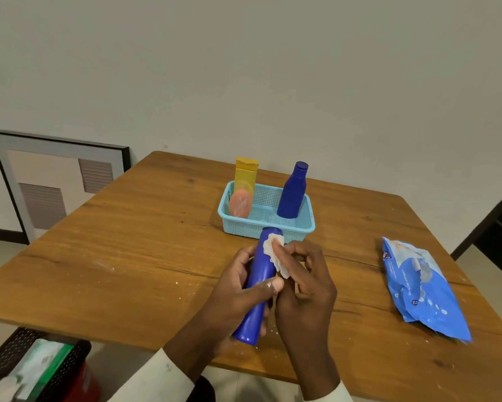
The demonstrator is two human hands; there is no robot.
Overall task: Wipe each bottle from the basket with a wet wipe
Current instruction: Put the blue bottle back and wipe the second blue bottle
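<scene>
My left hand grips a long blue bottle around its middle, tilted away from me above the wooden table. My right hand presses a crumpled white wet wipe against the bottle's upper part. Just beyond stands a light blue mesh basket. In it are a second blue bottle upright at the right, a yellow bottle at the back left, and an orange oval bottle leaning in front of the yellow one.
A blue wet wipe pack lies on the table at the right. White crumbs dot the table near my hands. A framed picture leans against the wall at the left. A black mesh bin with packets sits on the floor at the lower left.
</scene>
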